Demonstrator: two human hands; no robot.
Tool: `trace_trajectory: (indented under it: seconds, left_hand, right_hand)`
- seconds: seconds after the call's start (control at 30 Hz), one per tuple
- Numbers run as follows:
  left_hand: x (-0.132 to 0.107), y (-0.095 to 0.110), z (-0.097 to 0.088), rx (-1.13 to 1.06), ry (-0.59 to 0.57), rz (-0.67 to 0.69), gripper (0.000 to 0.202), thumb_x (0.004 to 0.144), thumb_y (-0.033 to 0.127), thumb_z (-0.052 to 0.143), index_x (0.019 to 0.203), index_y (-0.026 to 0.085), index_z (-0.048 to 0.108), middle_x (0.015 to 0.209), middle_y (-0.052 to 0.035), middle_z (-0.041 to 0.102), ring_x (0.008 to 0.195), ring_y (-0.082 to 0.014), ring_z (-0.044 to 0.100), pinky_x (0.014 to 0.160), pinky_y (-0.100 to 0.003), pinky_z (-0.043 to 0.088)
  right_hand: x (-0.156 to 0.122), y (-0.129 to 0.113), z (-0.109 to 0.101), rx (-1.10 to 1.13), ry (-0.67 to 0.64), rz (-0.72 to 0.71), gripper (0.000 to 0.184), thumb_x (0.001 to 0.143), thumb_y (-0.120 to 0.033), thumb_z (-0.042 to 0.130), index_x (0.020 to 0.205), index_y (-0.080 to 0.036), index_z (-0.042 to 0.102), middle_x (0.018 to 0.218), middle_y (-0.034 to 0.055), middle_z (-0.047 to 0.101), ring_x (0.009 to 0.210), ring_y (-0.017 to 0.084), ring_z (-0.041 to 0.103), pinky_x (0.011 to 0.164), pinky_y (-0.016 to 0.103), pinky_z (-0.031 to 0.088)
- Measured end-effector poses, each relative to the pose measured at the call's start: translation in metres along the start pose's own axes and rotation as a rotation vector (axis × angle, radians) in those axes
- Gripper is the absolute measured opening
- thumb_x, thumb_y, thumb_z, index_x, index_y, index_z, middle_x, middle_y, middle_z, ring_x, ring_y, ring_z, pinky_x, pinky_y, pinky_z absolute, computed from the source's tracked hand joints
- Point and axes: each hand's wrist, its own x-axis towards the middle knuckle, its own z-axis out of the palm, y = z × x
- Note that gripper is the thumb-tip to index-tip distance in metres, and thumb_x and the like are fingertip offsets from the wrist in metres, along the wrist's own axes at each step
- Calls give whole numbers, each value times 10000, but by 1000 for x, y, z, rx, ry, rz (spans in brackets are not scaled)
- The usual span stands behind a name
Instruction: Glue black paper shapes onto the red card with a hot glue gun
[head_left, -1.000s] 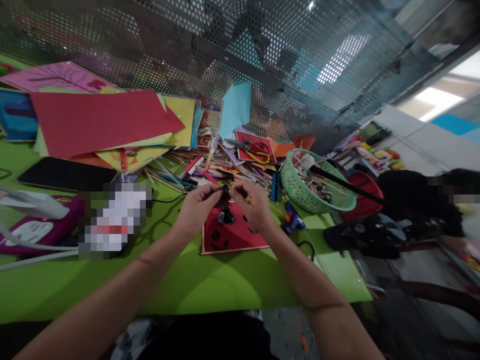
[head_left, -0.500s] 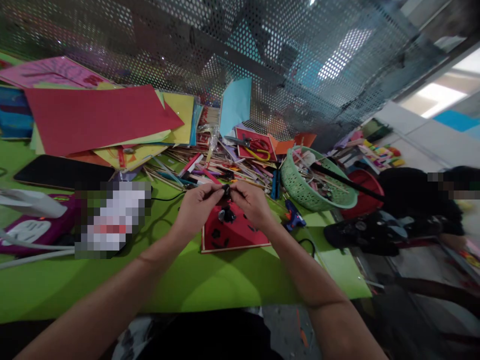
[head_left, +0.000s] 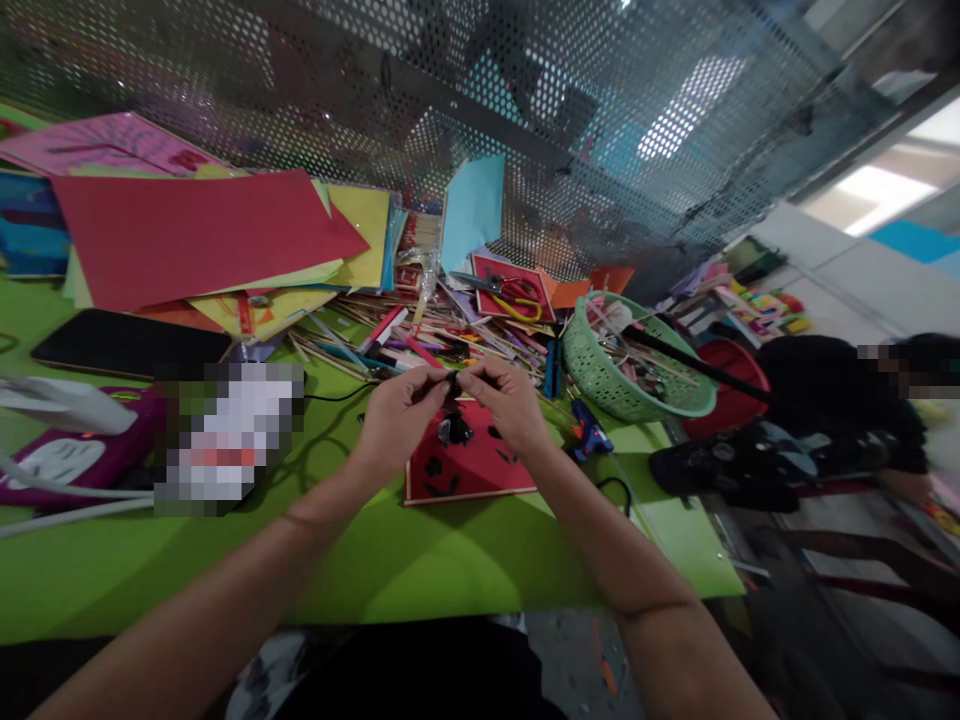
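Observation:
Between the fingertips of both hands is a small black piece (head_left: 453,384), too small to tell whether it is paper or something else. My left hand (head_left: 401,415) pinches it from the left, and my right hand (head_left: 506,405) pinches it from the right. Below them lies a red card (head_left: 480,470) with a pale border, carrying flat black flower and leaf shapes. A glossy, crumpled black flower shape (head_left: 454,428) stands up from the card. My right hand covers the card's upper right part.
A blue glue gun (head_left: 589,432) lies right of the card, near a green basket (head_left: 600,370) of sticks and tools. Scissors (head_left: 510,290) and many thin sticks lie behind. Coloured sheets (head_left: 210,235) and a phone (head_left: 131,343) are left. Another person (head_left: 832,400) is at right.
My fingers have shifted slightly around the small black piece, and less of it shows between them. The card and the things around it stay in place.

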Motion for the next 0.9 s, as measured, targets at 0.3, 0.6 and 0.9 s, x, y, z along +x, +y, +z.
trace_trajectory:
  seconds: [0.3,0.6,0.9]
  left_hand:
    - [-2,0,1,16,32,14,204,849,325,638,949,188,752,861,-13,731,788,-161,620,761,-250,477]
    - [-1,-1,2,-66,32,-22,189,822,334,673,912,186,750,831,-14,731,783,-162,623,768,-261,493]
    - [-1,4,2,-91,37,-53,198,799,349,701,881,176,748,844,-24,735,787,-165,627,769,-264,498]
  right_hand:
    - [-1,7,6,105,0,80,165,796,-340,664,741,-198,600,683,-36,538,642,121,464,628,254,387]
    - [-3,7,8,175,-8,109,166,765,-322,682,728,-203,573,657,-50,502,610,110,445,604,243,387]
    - [-3,9,6,119,-19,61,149,796,-302,695,750,-195,602,679,-48,536,624,104,477,610,242,393]
